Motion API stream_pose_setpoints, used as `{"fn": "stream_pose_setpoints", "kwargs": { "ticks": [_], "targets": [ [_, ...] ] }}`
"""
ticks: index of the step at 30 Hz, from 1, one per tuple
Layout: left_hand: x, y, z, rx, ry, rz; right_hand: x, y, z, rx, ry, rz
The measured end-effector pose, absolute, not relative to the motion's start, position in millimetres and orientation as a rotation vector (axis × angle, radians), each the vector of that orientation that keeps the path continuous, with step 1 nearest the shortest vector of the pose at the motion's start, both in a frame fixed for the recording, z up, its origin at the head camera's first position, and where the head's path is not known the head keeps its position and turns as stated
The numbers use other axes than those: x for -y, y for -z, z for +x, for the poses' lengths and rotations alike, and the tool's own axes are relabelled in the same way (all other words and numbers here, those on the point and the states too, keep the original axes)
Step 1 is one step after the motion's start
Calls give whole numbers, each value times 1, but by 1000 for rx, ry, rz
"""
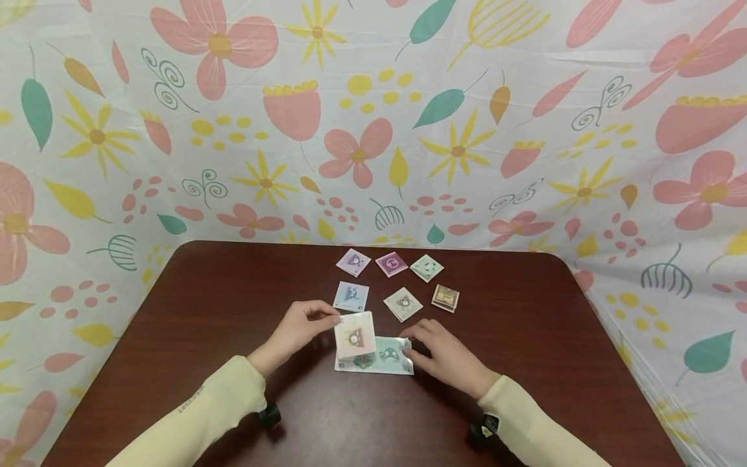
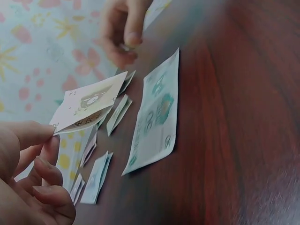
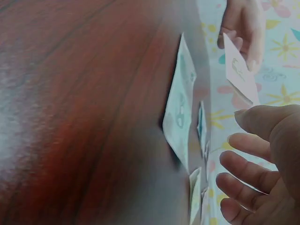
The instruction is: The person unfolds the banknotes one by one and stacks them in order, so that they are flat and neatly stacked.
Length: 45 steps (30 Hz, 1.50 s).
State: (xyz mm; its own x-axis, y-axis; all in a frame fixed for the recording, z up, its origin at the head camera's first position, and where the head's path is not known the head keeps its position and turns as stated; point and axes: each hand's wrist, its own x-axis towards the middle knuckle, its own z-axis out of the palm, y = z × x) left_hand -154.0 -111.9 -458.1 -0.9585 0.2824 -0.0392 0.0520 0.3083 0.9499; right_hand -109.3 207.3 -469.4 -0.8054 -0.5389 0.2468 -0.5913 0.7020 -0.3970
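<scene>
Beige folded-paper square (image 1: 355, 337): left hand (image 1: 299, 332) pinches 10-o'clock corner, probably keeping print visible; right hand (image 1: 448, 357) empty, fingers loose.

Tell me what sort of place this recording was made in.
Probably an indoor spot set up for tabletop work, though the wider room is out of view. A creased flower-print cloth forms the backdrop to a dark table, where paper notes are laid out.

Head cam: held note (image 1: 355, 335) hides pt. of green note (image 1: 390, 355).
</scene>
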Motion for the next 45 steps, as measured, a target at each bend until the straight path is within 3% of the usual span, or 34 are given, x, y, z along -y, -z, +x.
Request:
{"fn": "stream_pose_setpoints", "kwargs": {
  "ticks": [11, 25, 45],
  "targets": [
    [92, 463, -147, -2398, -1655, 518, -198, 457, -115, 2706, -863, 868],
    [78, 464, -143, -2379, -1613, 600, -186, 458, -117, 2663, -1008, 911],
    [76, 467, -139, -2168, -1742, 477, -186, 459, -117, 2602, -1118, 879]
  ]
}}
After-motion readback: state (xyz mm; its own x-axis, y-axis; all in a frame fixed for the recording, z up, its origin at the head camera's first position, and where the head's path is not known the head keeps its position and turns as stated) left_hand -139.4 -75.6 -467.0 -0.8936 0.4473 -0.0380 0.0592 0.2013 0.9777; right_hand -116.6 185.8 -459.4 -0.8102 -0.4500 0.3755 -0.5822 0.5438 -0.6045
